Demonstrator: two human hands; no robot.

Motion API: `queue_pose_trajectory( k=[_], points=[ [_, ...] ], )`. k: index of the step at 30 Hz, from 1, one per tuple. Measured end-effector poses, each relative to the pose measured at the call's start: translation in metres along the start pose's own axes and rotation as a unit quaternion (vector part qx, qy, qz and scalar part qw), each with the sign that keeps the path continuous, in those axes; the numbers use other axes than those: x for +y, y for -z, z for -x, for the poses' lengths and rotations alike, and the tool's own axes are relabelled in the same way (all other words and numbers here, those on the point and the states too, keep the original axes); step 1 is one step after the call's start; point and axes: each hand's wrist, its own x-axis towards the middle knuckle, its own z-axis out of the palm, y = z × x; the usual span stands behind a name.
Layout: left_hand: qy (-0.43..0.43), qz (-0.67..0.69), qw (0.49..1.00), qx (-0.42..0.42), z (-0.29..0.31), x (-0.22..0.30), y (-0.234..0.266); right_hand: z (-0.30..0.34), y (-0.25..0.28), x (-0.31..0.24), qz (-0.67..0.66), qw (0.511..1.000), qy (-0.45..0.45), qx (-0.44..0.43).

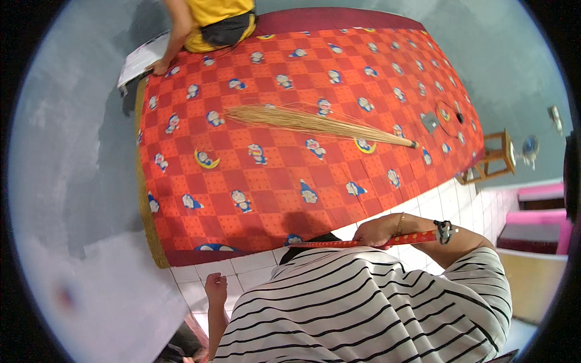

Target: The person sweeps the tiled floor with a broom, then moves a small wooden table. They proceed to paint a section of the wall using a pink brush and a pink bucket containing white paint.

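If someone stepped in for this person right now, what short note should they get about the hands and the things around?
Right hand: closed on the edge of the red patterned bedsheet, pulling a strip of it taut at the near side of the bed.
Left hand: hangs low beside the striped shirt, holding nothing.
A straw broom lies on top of the sheet, untouched.
Another person sits at the far end, one hand on the sheet.
Sheet is spread over the bed; the near edge is not yet let go.
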Motion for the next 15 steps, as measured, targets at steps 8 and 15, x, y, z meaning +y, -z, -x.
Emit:
queue_pose_trajectory(
  k=[8,15],
  points=[
    [-0.128,-0.189,0.968,-0.1,-0.023,0.114,-0.049,0.078,-0.029,0.107,-0.181,0.972,-0.078,0.128],
    [-0.287,-0.253,0.904,-0.19,-0.074,0.12,-0.145,0.139,-0.065,0.226,-0.283,0.893,-0.229,0.265]
  ],
)
